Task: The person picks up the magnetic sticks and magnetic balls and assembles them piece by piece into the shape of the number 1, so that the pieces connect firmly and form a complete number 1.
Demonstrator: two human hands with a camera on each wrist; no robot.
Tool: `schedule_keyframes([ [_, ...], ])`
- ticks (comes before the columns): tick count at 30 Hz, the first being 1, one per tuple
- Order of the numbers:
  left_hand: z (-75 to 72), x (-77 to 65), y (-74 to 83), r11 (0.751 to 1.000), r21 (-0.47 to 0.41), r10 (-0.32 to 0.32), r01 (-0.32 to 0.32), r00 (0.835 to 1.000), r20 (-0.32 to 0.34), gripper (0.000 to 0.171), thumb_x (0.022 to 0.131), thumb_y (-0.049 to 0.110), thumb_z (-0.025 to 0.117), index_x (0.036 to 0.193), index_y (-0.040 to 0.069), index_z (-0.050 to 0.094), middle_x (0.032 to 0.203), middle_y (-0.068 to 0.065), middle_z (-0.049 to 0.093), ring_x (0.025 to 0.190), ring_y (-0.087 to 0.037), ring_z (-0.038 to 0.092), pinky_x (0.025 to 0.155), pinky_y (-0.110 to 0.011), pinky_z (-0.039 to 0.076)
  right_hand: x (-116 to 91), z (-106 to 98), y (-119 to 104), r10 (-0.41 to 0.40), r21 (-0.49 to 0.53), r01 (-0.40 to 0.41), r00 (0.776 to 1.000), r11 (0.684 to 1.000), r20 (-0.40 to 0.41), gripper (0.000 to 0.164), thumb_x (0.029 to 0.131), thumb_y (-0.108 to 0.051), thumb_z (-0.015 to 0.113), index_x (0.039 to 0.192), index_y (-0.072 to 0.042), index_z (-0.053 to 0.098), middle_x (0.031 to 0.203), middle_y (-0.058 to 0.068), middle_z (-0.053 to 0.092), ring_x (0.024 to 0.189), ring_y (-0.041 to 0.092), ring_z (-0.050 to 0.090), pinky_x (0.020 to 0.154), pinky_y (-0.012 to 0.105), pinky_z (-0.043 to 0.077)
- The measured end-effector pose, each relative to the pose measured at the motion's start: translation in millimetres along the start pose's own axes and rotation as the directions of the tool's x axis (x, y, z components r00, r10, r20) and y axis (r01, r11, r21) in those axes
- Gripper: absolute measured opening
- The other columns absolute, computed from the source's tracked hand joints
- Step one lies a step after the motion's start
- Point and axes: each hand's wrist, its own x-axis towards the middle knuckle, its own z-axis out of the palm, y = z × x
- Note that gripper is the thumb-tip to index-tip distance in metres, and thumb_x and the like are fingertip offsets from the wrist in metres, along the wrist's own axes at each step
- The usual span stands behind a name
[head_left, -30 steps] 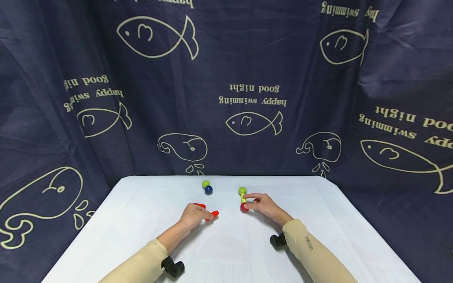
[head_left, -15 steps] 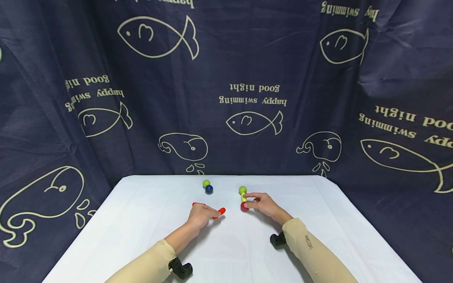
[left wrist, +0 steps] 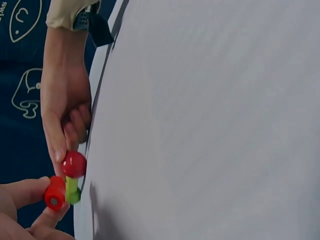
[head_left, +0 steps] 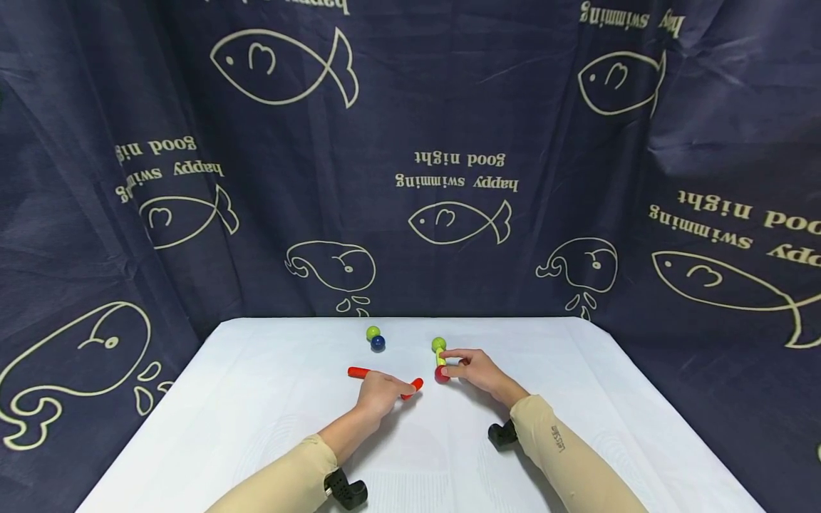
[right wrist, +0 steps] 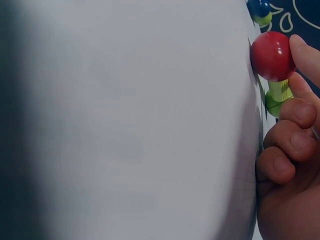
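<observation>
Left fingers (left wrist: 36, 190) round red stick (left wrist: 55, 194), blue ball (head_left: 378, 343) beyond.

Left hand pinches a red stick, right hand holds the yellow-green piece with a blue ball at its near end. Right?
Not quite: the ball at the near end of the piece is red, as the right wrist view shows. The right hand does hold it, and the left hand pinches a red stick.
</observation>
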Motion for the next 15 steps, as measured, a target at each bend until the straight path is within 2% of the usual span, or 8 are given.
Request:
schedule_keyframes([
  [10,20.9,-4.4,6.0,0.999,0.017,-0.05,0.051,0.998,-0.036,0.016,0.077,0.016,0.082,0.078,0.002,0.074,0.074,-0.003,0.069,0.072,-0.017,0.054,0.06,-0.029,0.042,-0.3,-1.4,0.2,-0.004,0.001,0.004,1.0,1.0,-0.001,0.045,0.08,-0.037,0.084,0.122,-0.023,0.074,0.066,-0.002,0.048,0.066,0.016,0.043,0.063,0.03,0.036],
  [15,30.0,-5.3,8.2,0.999,-0.003,-0.042,0.042,0.998,-0.045,0.017,0.077,0.015,0.082,0.076,0.001,0.074,0.074,-0.004,0.069,0.071,-0.018,0.054,0.059,-0.028,0.042,-0.1,-1.3,0.7,-0.006,-0.004,0.006,1.0,1.0,0.002,0.047,0.08,-0.038,0.084,0.123,-0.021,0.074,0.066,-0.002,0.047,0.065,0.015,0.043,0.063,0.029,0.036],
])
